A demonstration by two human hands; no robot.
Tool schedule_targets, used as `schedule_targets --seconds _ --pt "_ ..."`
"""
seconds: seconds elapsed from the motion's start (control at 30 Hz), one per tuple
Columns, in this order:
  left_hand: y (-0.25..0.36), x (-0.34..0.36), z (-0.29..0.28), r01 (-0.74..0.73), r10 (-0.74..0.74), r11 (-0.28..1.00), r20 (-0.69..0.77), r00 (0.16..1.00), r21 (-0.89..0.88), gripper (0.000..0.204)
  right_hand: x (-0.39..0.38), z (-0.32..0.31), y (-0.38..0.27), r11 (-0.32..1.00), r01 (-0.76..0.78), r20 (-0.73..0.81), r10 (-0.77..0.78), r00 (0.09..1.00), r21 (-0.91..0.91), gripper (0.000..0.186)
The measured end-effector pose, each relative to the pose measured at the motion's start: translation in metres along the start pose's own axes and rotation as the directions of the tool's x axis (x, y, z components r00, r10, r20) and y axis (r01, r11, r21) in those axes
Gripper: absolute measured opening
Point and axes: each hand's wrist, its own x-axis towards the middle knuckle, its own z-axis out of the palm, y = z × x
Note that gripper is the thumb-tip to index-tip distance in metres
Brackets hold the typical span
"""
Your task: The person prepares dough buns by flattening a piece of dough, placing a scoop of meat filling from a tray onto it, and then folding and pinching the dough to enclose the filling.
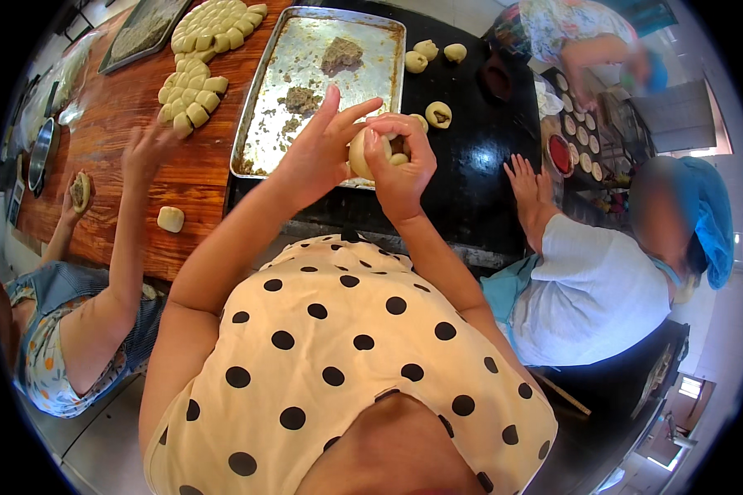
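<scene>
A pale dough ball (361,158) is between my two hands, above the right edge of the metal tray (322,25). My right hand (404,161) curls round it from the right, with the thumb on top. From the left, my left hand (326,153) cups its side; the thumb and forefinger stick out away from it. What is inside the ball is mostly hidden by my fingers. Clumps of brown crumbly filling (341,56) lie on the tray. Filled dough balls (438,115) sit on the black tabletop (470,157) just right of my hands.
Many cut dough pieces (194,91) cover part of the wooden table (132,107) on the left, with one single piece (171,219) nearer. A co-worker's hand (78,194) there holds filled dough. Another co-worker's hand (530,186) rests at the right. Flat rounds (582,136) lie beyond.
</scene>
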Motion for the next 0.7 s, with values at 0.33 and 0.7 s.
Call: schedule_targets --seconds 0.33,0.7 --pt "-0.015 0.018 0.000 0.108 -0.099 0.994 -0.245 0.965 0.024 0.067 0.013 -0.010 -0.013 0.969 0.225 0.275 -0.189 0.943 -0.106 0.021" --pt "-0.030 0.024 -0.016 -0.087 0.065 0.992 -0.214 0.975 -0.096 0.059 0.012 -0.006 -0.017 0.975 0.208 0.317 -0.174 0.932 -0.077 0.032"
